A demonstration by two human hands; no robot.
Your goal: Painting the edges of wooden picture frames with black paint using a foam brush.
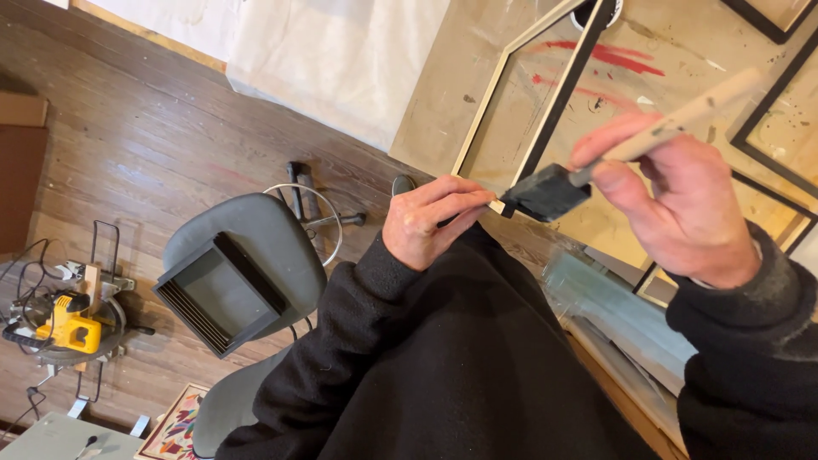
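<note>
Left hand pinching near corner of wooden frame flat on paint-stained table. Right hand closed around foam brush, black head touching that corner. Grey chair left, black frames stacked on seat.

stool left of table; stacked frames on stool; saw further left.

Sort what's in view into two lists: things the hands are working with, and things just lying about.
In use:
- left hand, steadying the wooden frame at its corner
- right hand, holding the foam brush by its handle, its black head at that corner

Lying about:
- black frames stacked on the grey chair
- yellow mitre saw on the floor
- other black frames on the table
</note>
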